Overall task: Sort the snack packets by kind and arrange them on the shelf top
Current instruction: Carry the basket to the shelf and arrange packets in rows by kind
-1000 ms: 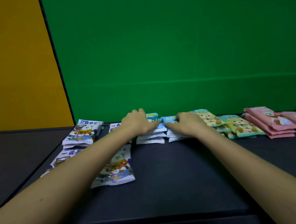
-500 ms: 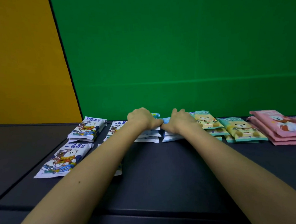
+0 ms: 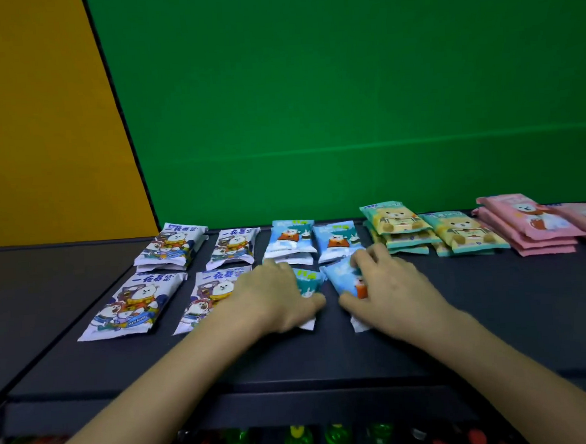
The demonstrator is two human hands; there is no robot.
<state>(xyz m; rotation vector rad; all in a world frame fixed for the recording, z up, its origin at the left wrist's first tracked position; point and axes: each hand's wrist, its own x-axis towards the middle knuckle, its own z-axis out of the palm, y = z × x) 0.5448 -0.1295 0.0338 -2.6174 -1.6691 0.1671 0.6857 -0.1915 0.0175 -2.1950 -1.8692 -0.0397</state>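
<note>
On the dark shelf top (image 3: pixel 327 353), snack packets lie in groups by kind. White cartoon packets (image 3: pixel 135 305) sit at the left in two rows. Two short stacks of blue packets (image 3: pixel 291 240) stand behind my hands. My left hand (image 3: pixel 272 300) grips one blue packet (image 3: pixel 307 282) lying flat in front of the left stack. My right hand (image 3: pixel 388 284) grips a second blue packet (image 3: pixel 343 277) beside it, slightly tilted. Teal-and-yellow bear packets (image 3: pixel 463 232) and pink packets (image 3: pixel 528 223) lie to the right.
A green wall (image 3: pixel 346 98) rises right behind the packets, with an orange wall (image 3: pixel 39 134) at the left. A lower dark surface (image 3: pixel 48 278) adjoins the shelf on the left. Green bottles (image 3: pixel 298 443) stand on the shelf below the front edge.
Both hands have drawn back from the blue stacks toward me, each bringing one blue packet to the front row. The view has tilted down and shifted left.
</note>
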